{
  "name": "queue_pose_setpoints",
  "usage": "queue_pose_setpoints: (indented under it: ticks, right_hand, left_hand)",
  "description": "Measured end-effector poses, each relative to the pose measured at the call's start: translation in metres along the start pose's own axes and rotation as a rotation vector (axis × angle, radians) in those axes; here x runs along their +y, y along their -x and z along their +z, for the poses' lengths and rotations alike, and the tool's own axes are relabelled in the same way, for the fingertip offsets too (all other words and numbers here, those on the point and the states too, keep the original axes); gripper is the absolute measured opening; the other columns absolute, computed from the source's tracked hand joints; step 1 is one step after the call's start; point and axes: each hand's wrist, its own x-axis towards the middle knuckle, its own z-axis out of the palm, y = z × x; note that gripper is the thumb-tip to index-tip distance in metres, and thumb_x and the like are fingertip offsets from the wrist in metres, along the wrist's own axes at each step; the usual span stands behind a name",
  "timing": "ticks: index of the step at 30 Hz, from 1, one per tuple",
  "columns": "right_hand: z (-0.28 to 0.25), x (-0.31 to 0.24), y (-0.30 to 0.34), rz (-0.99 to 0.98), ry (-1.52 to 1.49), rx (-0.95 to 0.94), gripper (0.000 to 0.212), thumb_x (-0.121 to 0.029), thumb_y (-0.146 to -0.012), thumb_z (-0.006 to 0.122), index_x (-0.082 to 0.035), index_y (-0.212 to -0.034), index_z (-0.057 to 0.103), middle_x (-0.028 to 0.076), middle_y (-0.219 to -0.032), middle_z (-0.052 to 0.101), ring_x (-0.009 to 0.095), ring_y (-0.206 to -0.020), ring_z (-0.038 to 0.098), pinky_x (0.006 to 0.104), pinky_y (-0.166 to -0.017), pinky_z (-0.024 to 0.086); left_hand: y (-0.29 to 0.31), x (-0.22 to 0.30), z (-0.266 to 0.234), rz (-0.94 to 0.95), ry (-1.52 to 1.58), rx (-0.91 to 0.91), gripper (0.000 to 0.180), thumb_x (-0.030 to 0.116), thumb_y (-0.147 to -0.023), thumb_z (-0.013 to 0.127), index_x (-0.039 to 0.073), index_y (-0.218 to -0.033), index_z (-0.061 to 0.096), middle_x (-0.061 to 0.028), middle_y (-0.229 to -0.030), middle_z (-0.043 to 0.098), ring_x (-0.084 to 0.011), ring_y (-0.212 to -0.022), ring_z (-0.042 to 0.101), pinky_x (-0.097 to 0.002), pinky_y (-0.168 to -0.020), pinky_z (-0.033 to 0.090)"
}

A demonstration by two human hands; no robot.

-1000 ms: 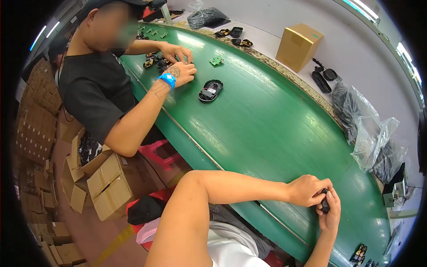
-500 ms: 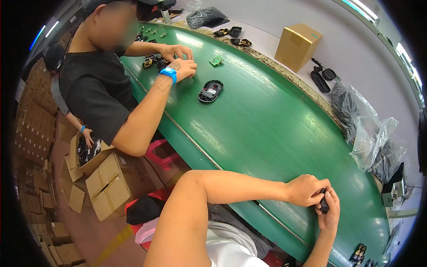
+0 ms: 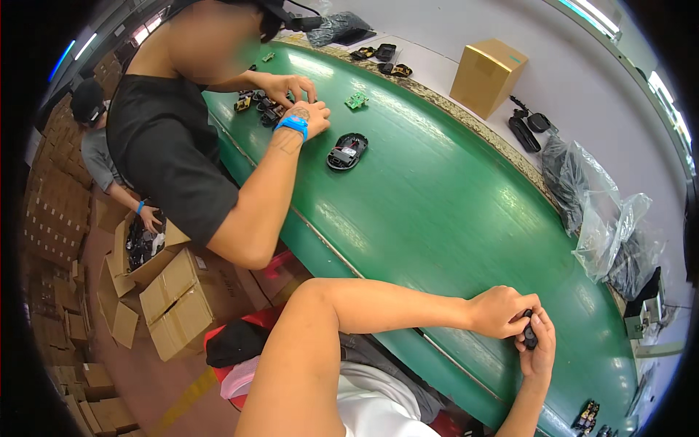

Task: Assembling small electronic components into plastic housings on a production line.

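My left hand (image 3: 502, 312) and my right hand (image 3: 541, 352) meet over the green bench at the lower right. Between them is a small black rounded plastic part (image 3: 531, 336), mostly covered by my fingers. The right hand cups it from the near side, and the left fingers are bent against its upper end. Its exact kind is too hidden to tell. Farther off, an opened black computer mouse shell (image 3: 346, 151) lies on the green bench top (image 3: 415, 211).
A co-worker (image 3: 171, 146) leans over the bench at the left, hands near black parts and a green circuit board (image 3: 357, 100). Along the back stand a cardboard box (image 3: 488, 76) and plastic bags (image 3: 604, 211). Small assemblies (image 3: 586, 415) lie at the lower right.
The co-worker has leaned forward and to the right, with the banded wrist closer to the mouse shell. My own hands stay nearly in place around the black part.
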Motion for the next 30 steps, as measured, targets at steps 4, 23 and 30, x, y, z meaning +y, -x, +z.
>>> queue_pose_setpoints:
  ticks: [4,23,30]
  right_hand:
    - [0.0005,-0.0006,0.0006,0.000,0.001,0.004,0.023,-0.023,-0.097,0.065,-0.004,-0.108,0.060,0.003,-0.090,0.065,0.005,-0.062,0.057,0.0176,-0.045,0.043]
    - [-0.0005,0.0021,0.0008,-0.007,-0.016,0.012,0.023,-0.025,-0.100,0.064,-0.005,-0.109,0.060,0.002,-0.089,0.065,0.005,-0.062,0.057,0.0175,-0.045,0.043]
    - [0.0012,0.0069,-0.0012,-0.066,0.064,0.061,0.022,-0.026,-0.100,0.066,-0.005,-0.108,0.061,0.000,-0.082,0.063,0.004,-0.060,0.056,0.0175,-0.045,0.040]
  left_hand:
    - [-0.0006,0.0005,-0.0002,0.009,-0.004,0.004,0.021,0.011,-0.089,0.064,0.005,-0.108,0.059,-0.0102,-0.065,0.066,-0.0290,-0.056,0.066,-0.0398,-0.054,0.051]
    - [-0.0012,-0.0020,0.0038,0.006,-0.008,0.026,0.026,0.012,-0.086,0.066,0.005,-0.110,0.059,-0.0101,-0.063,0.065,-0.0303,-0.056,0.065,-0.0412,-0.054,0.051]
    - [0.0007,0.0015,0.0010,0.031,-0.041,0.028,0.028,0.011,-0.087,0.066,0.005,-0.113,0.058,-0.0106,-0.063,0.065,-0.0306,-0.054,0.065,-0.0409,-0.052,0.051]
